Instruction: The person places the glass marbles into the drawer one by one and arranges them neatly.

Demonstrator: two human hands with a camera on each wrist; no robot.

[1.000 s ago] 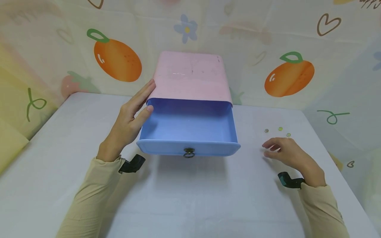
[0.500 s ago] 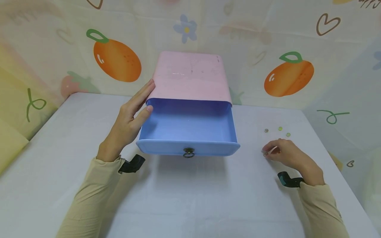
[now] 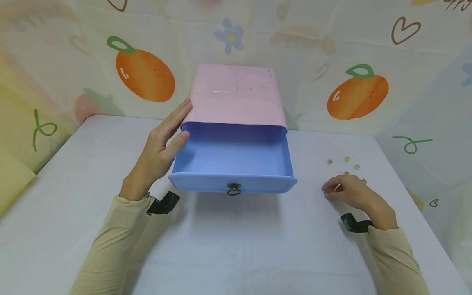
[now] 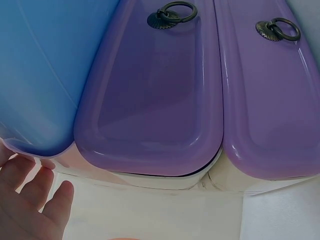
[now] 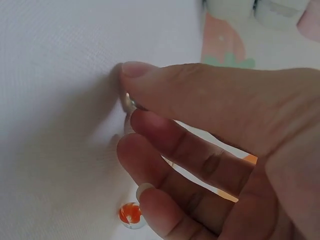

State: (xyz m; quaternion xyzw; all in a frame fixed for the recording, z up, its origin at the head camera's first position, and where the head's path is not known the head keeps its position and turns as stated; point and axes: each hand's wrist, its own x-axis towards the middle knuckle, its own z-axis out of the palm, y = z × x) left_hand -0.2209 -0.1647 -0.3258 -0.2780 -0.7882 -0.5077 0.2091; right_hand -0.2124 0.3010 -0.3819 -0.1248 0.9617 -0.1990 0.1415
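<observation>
A small drawer cabinet with a pink top stands mid-table, its blue drawer pulled out with nothing inside. My left hand lies against the cabinet's left side, fingers extended, thumb by the drawer opening; in the left wrist view, its fingertips are at the cabinet's edge. To the right of the drawer, my right hand is low over the table. Between its thumb and index finger it pinches a small clear glass marble, mostly hidden. An orange-swirled marble lies by the other fingers.
Beyond the right hand lie loose marbles: a brownish marble and two yellow-green marbles. Below the blue drawer are purple drawers with ring pulls. A fruit-printed cloth hangs behind the white table.
My right hand's thumb and index finger have closed on a marble, and the hand has shifted slightly left. The left hand and the drawer have stayed put.
</observation>
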